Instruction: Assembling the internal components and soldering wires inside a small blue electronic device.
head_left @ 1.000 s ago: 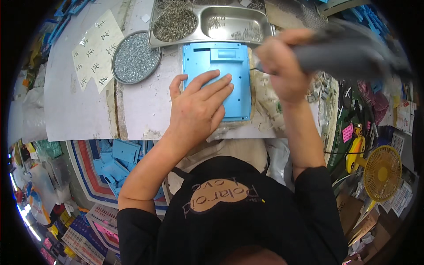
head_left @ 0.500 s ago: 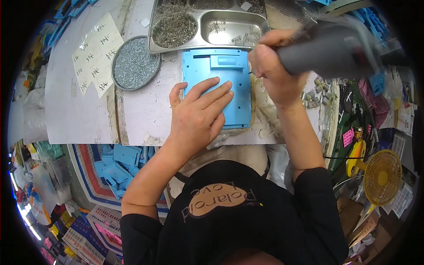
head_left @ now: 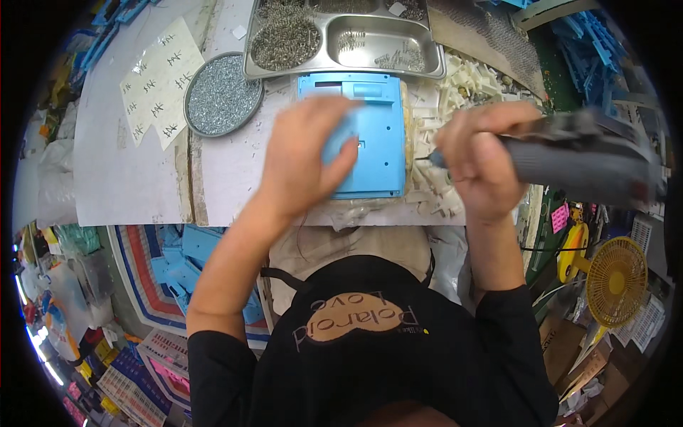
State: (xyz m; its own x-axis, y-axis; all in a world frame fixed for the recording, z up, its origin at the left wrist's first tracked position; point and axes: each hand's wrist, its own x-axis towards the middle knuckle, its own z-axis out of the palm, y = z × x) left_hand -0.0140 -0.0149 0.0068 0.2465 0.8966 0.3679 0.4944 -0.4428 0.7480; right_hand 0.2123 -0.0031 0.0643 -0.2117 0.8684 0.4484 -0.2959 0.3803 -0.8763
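Note:
A light-blue plastic housing point(head_left: 372, 153) with small dark holes lies on the bench in front of me. My left hand point(head_left: 302, 156) is over its left side, fingers blurred by motion, thumb spread apart from them; nothing shows in it. I cannot tell whether it touches the housing. My right hand point(head_left: 487, 160) is closed around a dark grey power screwdriver point(head_left: 569, 162), held nearly level to the right of the housing. The driver's thin bit points left, just off the housing's right edge.
Left of the housing stands a round dish point(head_left: 224, 96) of small screws. A steel compartment tray point(head_left: 384, 53) with springs sits behind it. White plastic parts point(head_left: 466, 82) lie to the right. Below the bench at left is a striped bag point(head_left: 146, 285) with blue parts; a yellow fan point(head_left: 617, 281) stands at right.
My left hand has lifted from its flat press on the housing and shifted slightly left. My right hand has drawn the power screwdriver away from the housing's upper right edge, rightward and nearer me.

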